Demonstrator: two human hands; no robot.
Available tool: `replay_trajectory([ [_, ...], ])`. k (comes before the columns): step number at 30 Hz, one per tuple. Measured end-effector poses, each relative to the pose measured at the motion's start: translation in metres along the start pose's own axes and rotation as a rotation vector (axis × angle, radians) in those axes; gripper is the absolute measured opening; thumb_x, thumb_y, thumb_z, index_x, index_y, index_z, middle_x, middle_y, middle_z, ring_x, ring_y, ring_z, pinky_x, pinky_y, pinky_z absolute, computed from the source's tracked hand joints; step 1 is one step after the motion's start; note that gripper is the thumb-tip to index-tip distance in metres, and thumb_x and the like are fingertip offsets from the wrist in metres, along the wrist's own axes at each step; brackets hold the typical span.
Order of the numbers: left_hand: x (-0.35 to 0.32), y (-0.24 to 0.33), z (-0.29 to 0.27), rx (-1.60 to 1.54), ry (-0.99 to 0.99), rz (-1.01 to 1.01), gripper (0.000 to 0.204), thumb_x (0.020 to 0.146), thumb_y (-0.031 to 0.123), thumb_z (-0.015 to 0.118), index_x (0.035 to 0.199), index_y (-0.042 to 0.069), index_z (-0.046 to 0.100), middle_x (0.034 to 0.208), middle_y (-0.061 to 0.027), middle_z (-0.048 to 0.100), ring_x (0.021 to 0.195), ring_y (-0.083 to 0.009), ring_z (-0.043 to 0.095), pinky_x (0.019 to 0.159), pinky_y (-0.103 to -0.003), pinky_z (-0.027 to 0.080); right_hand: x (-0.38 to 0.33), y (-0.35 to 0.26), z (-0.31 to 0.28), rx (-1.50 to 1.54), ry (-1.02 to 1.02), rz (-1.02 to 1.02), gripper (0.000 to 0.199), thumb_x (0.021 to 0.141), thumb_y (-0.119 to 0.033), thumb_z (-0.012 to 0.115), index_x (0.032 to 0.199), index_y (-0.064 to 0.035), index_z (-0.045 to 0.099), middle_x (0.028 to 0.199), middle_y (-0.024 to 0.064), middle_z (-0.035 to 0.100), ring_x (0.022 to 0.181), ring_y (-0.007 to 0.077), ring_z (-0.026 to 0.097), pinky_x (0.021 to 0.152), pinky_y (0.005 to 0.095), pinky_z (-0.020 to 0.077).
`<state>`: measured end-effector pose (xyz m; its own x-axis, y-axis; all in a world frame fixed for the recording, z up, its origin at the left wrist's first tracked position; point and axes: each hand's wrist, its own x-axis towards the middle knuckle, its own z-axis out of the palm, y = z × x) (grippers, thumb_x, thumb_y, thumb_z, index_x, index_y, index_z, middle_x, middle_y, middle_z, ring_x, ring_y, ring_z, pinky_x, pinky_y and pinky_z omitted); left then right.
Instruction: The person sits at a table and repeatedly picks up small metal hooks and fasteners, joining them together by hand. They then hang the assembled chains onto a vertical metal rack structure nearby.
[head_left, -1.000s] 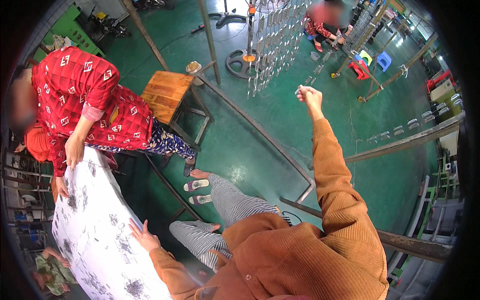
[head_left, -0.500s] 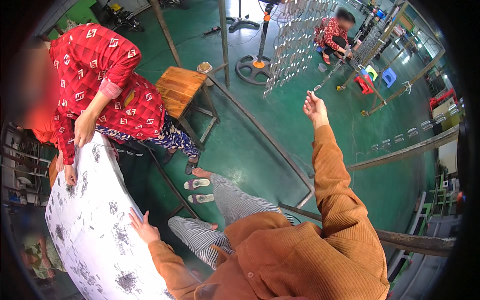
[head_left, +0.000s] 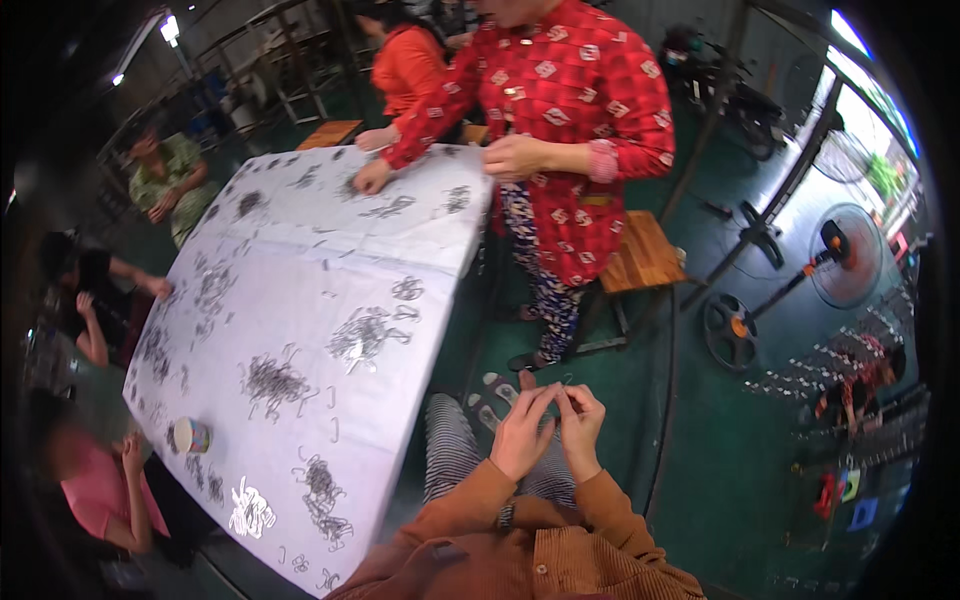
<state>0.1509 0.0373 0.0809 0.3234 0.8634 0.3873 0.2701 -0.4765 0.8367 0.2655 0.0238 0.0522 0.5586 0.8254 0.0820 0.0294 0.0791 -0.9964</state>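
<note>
Over my lap, my left hand (head_left: 524,438) and my right hand (head_left: 581,425) are close together with fingertips pinched. Whatever they hold is too small to make out; a thin wire-like line shows by the fingertips. To the left stands a table (head_left: 275,328) covered in white sheeting, apart from both hands. Scattered over it are dark bent wire hooks, among them a middle pile (head_left: 275,380) and a nearer pile (head_left: 322,490). A white pile of hooks (head_left: 251,509) lies near the front corner.
A paper cup (head_left: 191,436) stands on the table. A person in red (head_left: 570,110) works at its far right corner, beside a wooden stool (head_left: 642,252). Other people sit along the left and far sides. On the right are a fan (head_left: 847,257) and hanging metal pieces (head_left: 825,350).
My view has turned left toward the table. My right hand has come back from the hanging metal pieces, and my left hand has left the table edge; both now meet over my lap.
</note>
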Motion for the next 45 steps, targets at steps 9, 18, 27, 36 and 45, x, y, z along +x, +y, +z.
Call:
replay_trajectory([
  [9,-0.007,-0.034,-0.055,0.099,0.285,-0.071,0.015,0.078,0.004,0.07,0.092,0.002,0.07,0.079,-0.0123,0.067,0.068,-0.0253,0.066,0.06,-0.03,0.052,-0.01,-0.017,0.05,0.093,-0.095,0.01,0.005,0.082,0.001,0.068,0.078,0.0035,0.068,0.08,-0.0004,0.052,0.071,0.0073,0.05,0.061,0.0203,0.0391],
  [18,0.0,-0.03,-0.066,-0.071,0.222,-0.007,0.012,0.077,0.003,0.071,0.089,0.004,0.072,0.082,-0.0105,0.07,0.07,-0.0217,0.068,0.061,-0.027,0.053,0.005,-0.051,0.043,0.067,-0.292,0.501,0.026,0.091,-0.025,0.064,0.086,-0.0009,0.071,0.068,0.001,0.059,0.057,0.0074,0.054,0.051,0.0217,0.0423],
  [27,0.003,-0.024,-0.066,-0.148,0.106,0.104,0.012,0.078,0.004,0.069,0.09,0.006,0.071,0.085,-0.0071,0.069,0.073,-0.0221,0.068,0.062,-0.029,0.055,0.01,-0.055,0.021,0.248,-0.479,0.598,0.025,0.092,-0.026,0.062,0.084,-0.0027,0.067,0.067,0.0009,0.06,0.056,0.0094,0.054,0.056,0.0223,0.0445],
  [36,0.003,-0.015,-0.069,-0.101,0.137,0.067,0.016,0.077,0.004,0.072,0.093,0.004,0.071,0.083,-0.009,0.07,0.07,-0.0194,0.068,0.062,-0.028,0.054,0.015,-0.061,0.024,0.268,-0.419,0.441,0.014,0.09,-0.013,0.064,0.086,0.0002,0.067,0.068,0.0008,0.06,0.059,0.0084,0.056,0.055,0.0224,0.046],
  [45,-0.01,-0.033,-0.078,-0.261,0.215,-0.358,0.015,0.08,0.004,0.072,0.094,0.001,0.071,0.084,-0.0107,0.072,0.074,-0.0144,0.069,0.066,-0.024,0.054,-0.008,-0.082,0.074,-0.21,-0.376,-0.322,0.004,0.082,0.0,0.067,0.085,0.0022,0.068,0.075,0.0046,0.06,0.062,0.0091,0.054,0.057,0.0213,0.0428],
])
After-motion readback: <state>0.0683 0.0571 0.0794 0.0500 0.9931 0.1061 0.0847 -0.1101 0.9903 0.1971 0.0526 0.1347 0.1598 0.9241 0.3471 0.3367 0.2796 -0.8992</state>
